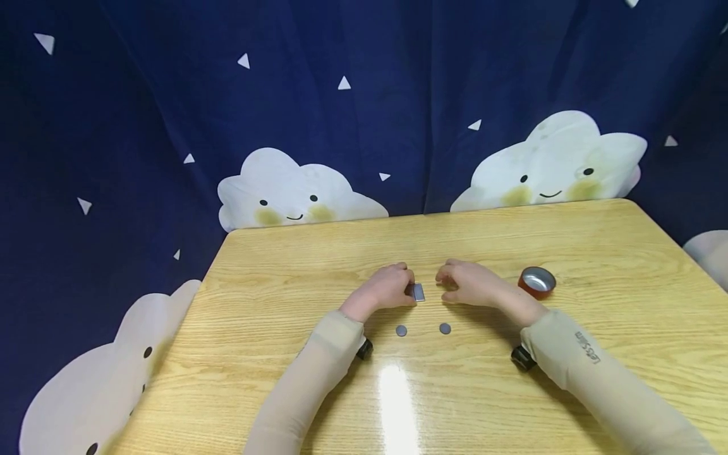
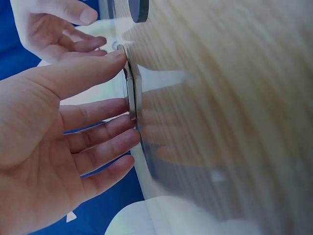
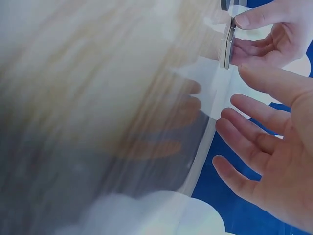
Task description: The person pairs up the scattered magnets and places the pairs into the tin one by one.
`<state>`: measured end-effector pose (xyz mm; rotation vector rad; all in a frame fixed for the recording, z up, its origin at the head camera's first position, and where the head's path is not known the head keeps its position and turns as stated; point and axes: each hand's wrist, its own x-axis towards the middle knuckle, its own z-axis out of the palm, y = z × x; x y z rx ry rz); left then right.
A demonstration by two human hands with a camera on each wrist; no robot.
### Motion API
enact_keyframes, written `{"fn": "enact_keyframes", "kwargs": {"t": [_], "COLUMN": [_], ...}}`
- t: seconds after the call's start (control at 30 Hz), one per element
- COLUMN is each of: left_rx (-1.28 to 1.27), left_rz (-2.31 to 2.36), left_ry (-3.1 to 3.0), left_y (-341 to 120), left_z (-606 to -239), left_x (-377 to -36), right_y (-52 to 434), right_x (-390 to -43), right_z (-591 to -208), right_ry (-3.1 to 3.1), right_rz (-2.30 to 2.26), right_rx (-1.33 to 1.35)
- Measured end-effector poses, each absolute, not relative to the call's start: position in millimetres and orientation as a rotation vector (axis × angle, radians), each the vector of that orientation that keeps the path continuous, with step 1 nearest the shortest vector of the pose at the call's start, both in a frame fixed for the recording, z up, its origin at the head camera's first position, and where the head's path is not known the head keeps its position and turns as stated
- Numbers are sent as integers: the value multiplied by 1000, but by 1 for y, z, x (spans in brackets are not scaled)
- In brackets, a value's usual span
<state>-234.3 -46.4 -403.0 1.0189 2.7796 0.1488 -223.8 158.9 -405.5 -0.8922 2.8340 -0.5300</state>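
Observation:
My left hand (image 1: 389,287) pinches a small flat grey metal rectangle (image 1: 419,292) by its edges, thumb on the near side and fingertips on the far side. Seen from the left wrist, this thin metal piece (image 2: 131,93) lies close along the tabletop. Across from it, my right hand (image 1: 469,283) hovers with fingers spread and slightly bent, holding nothing. A small gap separates its fingertips from the metal piece. Nearer to me lie two grey discs, one on the left (image 1: 401,330) and one on the right (image 1: 445,328).
A small round red bowl (image 1: 528,290) with a silver inside stands beyond my right wrist. The wooden table (image 1: 273,328) ends at a dark blue curtain (image 1: 398,126) printed with clouds. Glare brightens the table's near middle.

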Motion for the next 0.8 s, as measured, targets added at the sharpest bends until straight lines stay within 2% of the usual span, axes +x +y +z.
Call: {"fn": "enact_keyframes", "kwargs": {"t": [0.4,0.8], "left_rx": [1004,1016], "left_rz": [106,128], "left_ry": [2788,2783], "left_y": [-42,-42], "left_z": [-405,-402], "left_x": [-234,-231], "right_y": [176,194], "right_x": [-218,-212], "right_z": [-405,-402], "right_ry": [2914,2969], "right_rz": [-511,-477], "right_rx": [-941,-882]}}
